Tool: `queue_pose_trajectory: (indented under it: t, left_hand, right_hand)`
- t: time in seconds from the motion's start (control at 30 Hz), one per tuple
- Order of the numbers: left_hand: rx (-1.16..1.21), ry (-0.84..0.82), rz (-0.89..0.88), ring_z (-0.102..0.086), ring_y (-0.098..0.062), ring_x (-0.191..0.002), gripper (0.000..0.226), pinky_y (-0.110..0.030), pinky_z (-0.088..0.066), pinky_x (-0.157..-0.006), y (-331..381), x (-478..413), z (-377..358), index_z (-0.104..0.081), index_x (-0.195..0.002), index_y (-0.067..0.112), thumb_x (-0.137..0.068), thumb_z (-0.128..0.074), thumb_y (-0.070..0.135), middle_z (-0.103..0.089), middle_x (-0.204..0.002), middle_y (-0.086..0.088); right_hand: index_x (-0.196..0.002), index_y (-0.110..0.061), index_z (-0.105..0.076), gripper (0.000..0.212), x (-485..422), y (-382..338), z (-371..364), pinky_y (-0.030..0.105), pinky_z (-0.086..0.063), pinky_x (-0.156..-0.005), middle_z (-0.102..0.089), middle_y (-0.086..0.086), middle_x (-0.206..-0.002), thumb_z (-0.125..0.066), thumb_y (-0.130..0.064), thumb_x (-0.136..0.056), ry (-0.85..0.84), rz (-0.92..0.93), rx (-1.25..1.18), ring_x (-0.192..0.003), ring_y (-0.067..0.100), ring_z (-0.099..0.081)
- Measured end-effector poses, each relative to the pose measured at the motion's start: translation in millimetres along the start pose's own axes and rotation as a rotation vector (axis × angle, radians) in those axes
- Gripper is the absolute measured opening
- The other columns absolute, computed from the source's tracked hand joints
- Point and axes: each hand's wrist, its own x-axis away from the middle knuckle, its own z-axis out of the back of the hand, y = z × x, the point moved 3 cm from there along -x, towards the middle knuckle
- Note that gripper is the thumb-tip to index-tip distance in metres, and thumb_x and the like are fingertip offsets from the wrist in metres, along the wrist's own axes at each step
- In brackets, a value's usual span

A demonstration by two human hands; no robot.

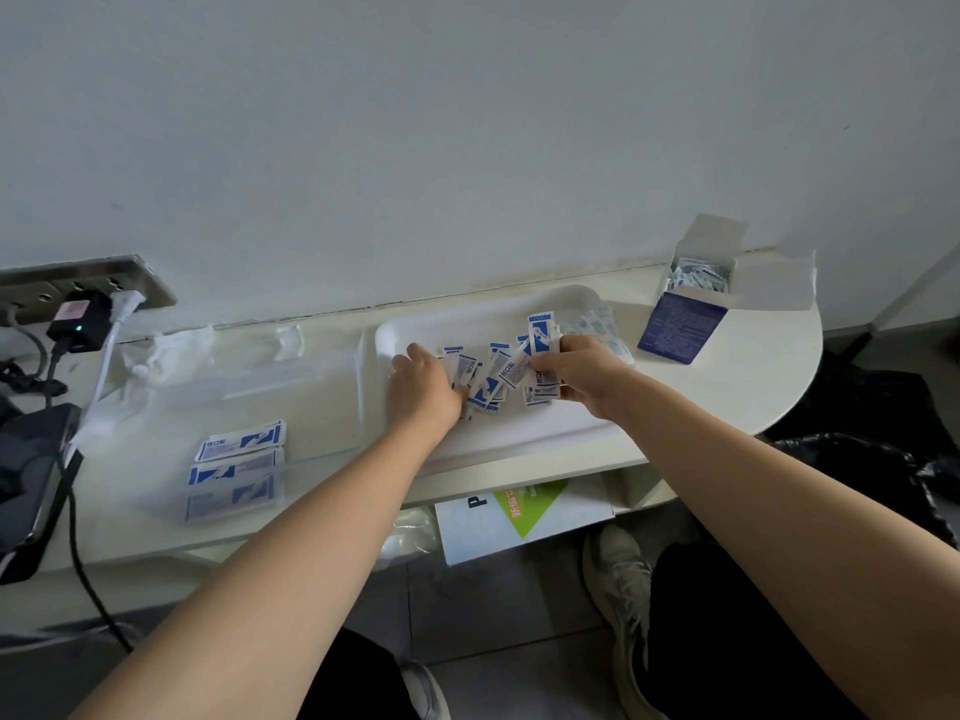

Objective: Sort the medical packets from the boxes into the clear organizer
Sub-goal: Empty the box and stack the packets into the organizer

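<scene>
A white tray on the shelf holds a loose pile of blue-and-white medical packets. My left hand reaches into the pile's left side with its fingers curled onto packets. My right hand grips a small bunch of packets, one standing upright above its fingers. The clear organizer lies to the left of the tray, with three larger packets in its near-left compartment. An open blue box full of small packets stands at the right.
A power strip with plugs and cables sits at the far left by the wall, above a dark device. Crumpled plastic lies behind the organizer. Papers sit on the lower shelf. My shoes are on the floor below.
</scene>
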Motion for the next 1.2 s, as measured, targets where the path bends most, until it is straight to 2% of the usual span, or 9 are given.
queue_pose_trajectory:
  t: [0.1,0.23,0.43,0.6,0.73,0.97,1.03,1.1,1.2]
  left_hand:
    - [-0.047,0.089,-0.019,-0.046,-0.037,-0.115,0.060,-0.038,-0.044,-0.088,-3.1,2.0,3.7,-0.038,-0.123,0.000,-0.082,-0.073,0.027,-0.038,-0.126,-0.020]
    - [-0.044,0.220,-0.266,-0.043,-0.030,-0.112,0.041,-0.032,-0.040,-0.087,5.1,2.2,8.1,-0.051,-0.124,0.012,-0.085,-0.065,0.016,-0.040,-0.120,-0.013]
    - [-0.122,0.014,-0.326,-0.037,-0.032,-0.119,0.059,-0.036,-0.039,-0.095,23.2,-9.7,-3.4,-0.046,-0.135,0.015,-0.086,-0.064,0.042,-0.038,-0.128,-0.013]
    - [-0.247,-0.126,-0.423,-0.024,-0.031,-0.133,0.076,-0.038,-0.031,-0.101,38.1,-20.2,-18.2,-0.019,-0.150,0.022,-0.087,-0.059,0.029,-0.023,-0.154,-0.001]
    - [-0.338,-0.167,-0.429,-0.026,-0.030,-0.129,0.076,-0.036,-0.030,-0.100,48.5,-25.4,-16.3,-0.021,-0.149,0.025,-0.084,-0.060,0.025,-0.034,-0.145,-0.005]
    - [-0.359,-0.187,-0.286,-0.036,-0.030,-0.120,0.069,-0.036,-0.035,-0.090,49.3,-31.8,-9.1,-0.049,-0.125,0.012,-0.070,-0.077,0.044,-0.053,-0.123,-0.008]
    - [-0.358,-0.148,-0.290,-0.038,-0.031,-0.114,0.057,-0.035,-0.035,-0.085,47.9,-30.3,-6.7,-0.055,-0.110,0.011,-0.072,-0.076,0.047,-0.054,-0.116,-0.008]
    - [-0.290,-0.068,-0.321,-0.039,-0.031,-0.110,0.031,-0.033,-0.034,-0.080,44.6,-26.8,-5.0,-0.054,-0.092,0.014,-0.080,-0.070,0.038,-0.056,-0.112,-0.010]
    - [0.023,0.020,-0.313,-0.049,-0.027,-0.092,0.020,-0.030,-0.036,-0.067,39.7,-21.1,0.2,-0.051,-0.076,0.018,-0.084,-0.067,0.027,-0.060,-0.087,-0.005]
  right_hand:
    - [-0.103,-0.005,-0.060,0.012,-1.8,-3.8,-10.5,0.035,-0.056,-0.081,-0.067,0.011,-0.101,-0.060,-0.007,-0.092,-0.006,0.010,0.009,-0.087,0.022,-0.066]
    - [-0.109,-0.002,-0.061,0.019,-4.3,-6.0,-18.4,0.034,-0.057,-0.078,-0.068,0.014,-0.104,-0.060,-0.007,-0.091,-0.005,0.033,-0.003,-0.085,0.022,-0.066]
    - [-0.107,-0.002,-0.061,0.018,-6.3,-10.5,-5.0,0.030,-0.055,-0.068,-0.066,0.014,-0.099,-0.058,-0.003,-0.090,0.107,0.070,-0.076,-0.076,0.019,-0.063]
    - [-0.108,-0.003,-0.061,0.019,-3.4,-6.4,8.2,0.027,-0.052,-0.068,-0.065,0.008,-0.087,-0.059,-0.004,-0.089,0.116,0.028,0.014,-0.072,0.017,-0.061]
    - [-0.106,-0.004,-0.062,0.017,-3.6,-5.9,10.9,0.027,-0.049,-0.066,-0.064,0.007,-0.084,-0.059,-0.005,-0.090,0.104,0.027,0.037,-0.070,0.016,-0.060]
    - [-0.104,-0.006,-0.062,0.015,0.8,-5.3,12.0,0.022,-0.046,-0.056,-0.067,0.009,-0.093,-0.059,-0.006,-0.090,0.049,0.013,0.074,-0.070,0.015,-0.061]
    - [-0.105,-0.006,-0.062,0.015,0.4,-3.8,12.9,0.024,-0.048,-0.061,-0.068,0.011,-0.096,-0.059,-0.006,-0.090,0.044,0.017,0.076,-0.073,0.017,-0.062]
    - [-0.105,-0.006,-0.062,0.015,1.0,-3.3,12.8,0.030,-0.049,-0.073,-0.069,0.011,-0.097,-0.059,-0.007,-0.090,0.030,0.025,0.086,-0.079,0.020,-0.063]
    - [-0.105,-0.006,-0.062,0.014,2.7,-4.3,12.9,0.036,-0.050,-0.081,-0.068,0.010,-0.093,-0.058,-0.007,-0.091,0.007,0.048,0.061,-0.081,0.021,-0.063]
